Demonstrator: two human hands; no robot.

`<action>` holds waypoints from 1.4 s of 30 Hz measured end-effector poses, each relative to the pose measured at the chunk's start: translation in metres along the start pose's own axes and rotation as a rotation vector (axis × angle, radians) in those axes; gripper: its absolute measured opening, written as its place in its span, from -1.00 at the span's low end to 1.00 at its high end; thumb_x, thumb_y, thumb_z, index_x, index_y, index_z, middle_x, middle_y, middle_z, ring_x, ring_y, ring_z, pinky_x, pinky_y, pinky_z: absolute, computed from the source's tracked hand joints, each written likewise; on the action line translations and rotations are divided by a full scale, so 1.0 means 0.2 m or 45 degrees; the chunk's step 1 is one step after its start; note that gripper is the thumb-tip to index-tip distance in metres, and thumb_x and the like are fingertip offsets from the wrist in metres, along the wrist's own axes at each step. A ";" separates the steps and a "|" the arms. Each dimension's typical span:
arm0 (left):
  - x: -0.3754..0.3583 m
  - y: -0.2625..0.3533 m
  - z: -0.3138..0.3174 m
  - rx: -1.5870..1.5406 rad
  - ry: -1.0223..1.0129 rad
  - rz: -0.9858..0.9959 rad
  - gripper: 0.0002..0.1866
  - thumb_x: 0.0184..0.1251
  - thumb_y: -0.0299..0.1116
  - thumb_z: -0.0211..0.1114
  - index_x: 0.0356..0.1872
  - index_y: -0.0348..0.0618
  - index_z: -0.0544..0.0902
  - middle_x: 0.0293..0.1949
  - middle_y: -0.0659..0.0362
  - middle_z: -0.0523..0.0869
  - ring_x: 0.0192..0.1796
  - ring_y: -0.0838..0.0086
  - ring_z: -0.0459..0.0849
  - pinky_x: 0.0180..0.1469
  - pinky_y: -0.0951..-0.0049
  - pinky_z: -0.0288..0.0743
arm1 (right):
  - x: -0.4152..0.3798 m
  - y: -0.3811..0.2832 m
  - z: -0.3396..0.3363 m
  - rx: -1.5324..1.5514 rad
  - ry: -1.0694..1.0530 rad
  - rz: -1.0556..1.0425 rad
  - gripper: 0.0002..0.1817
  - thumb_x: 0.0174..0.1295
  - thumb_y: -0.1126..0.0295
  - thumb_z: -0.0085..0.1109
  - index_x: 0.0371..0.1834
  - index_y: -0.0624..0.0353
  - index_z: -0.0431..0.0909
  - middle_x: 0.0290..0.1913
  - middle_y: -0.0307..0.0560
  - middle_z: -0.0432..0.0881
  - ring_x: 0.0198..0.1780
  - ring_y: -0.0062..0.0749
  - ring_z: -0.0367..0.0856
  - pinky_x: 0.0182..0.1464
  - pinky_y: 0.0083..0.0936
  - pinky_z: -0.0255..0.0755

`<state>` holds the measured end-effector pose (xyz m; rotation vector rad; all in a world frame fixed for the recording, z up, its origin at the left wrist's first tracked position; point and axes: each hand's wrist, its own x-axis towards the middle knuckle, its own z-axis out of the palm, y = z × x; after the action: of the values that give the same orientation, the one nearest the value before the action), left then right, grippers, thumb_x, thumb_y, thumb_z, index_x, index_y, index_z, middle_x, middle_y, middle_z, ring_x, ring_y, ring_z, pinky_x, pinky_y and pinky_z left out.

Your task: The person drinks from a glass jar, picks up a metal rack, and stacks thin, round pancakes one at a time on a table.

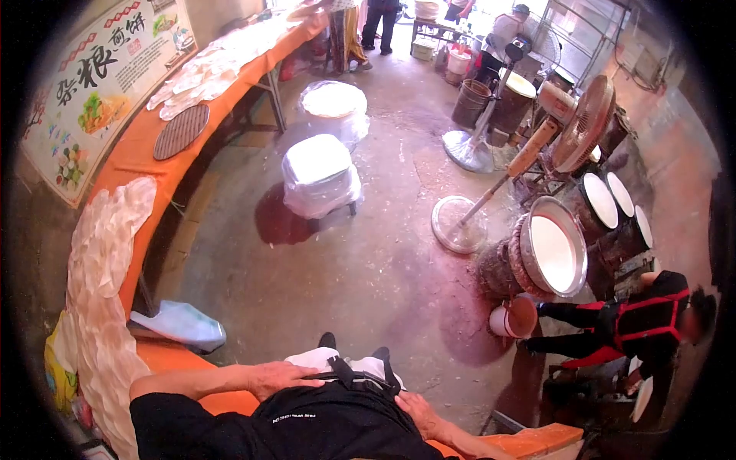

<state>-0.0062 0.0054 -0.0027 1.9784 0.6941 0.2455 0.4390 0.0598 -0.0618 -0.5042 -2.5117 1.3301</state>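
From the head view, then: both my hands are down at my waist, at the bottom of the picture. Left hand (282,377) at seven o'clock, fingers stretched in over the dark band (360,376); right hand (418,412) just short of six, tucked by the hem of my black shirt (330,422). The band sits between them at six o'clock, above my pale trousers (310,358). Clenched on it or merely resting? I cannot tell, for either hand.

Doing this well, I'd say, calls for both hands level and an even touch on each side, the band lying flat, and no shirt cloth pinched under the fingers. A lopsided tug could twist it.

Now the murky parts! The right fingertips vanish against the shirt, and cloth covers much of the band; whether it's a belt or a tie, I can't make out. My right forearm runs off the bottom edge. Towards four o'clock a co-worker (648,316) bends in shadow, hands hard to read. Up at twelve to one, glare washes out the far end. Over at nine, thin sheets (103,253) cover the worktop (126,157), their lower end lost near the dark rim.
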 end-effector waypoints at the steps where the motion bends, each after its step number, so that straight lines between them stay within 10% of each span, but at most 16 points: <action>1: 0.00 0.00 0.00 0.000 -0.002 -0.003 0.19 -0.11 -0.07 0.53 0.59 0.14 0.00 0.52 -0.21 0.11 0.47 -0.14 0.26 0.37 -0.02 0.25 | -0.01 0.01 0.00 0.003 -0.006 0.003 -0.06 0.09 0.04 0.29 0.51 0.24 0.16 0.40 0.40 0.28 0.37 0.24 0.33 0.31 -0.01 0.22; 42: 0.01 0.02 -0.01 -0.051 0.020 0.005 0.17 -0.07 -0.06 0.52 0.60 0.18 0.00 0.51 -0.23 0.13 0.48 -0.14 0.25 0.39 -0.01 0.22 | -0.01 0.03 0.00 0.004 -0.044 0.017 0.02 0.01 -0.08 0.31 0.50 0.26 0.17 0.41 0.39 0.26 0.39 0.25 0.29 0.32 0.01 0.19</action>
<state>-0.0048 0.0074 0.0013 1.9421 0.6902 0.2756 0.4423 0.0614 -0.0679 -0.5025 -2.5382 1.3588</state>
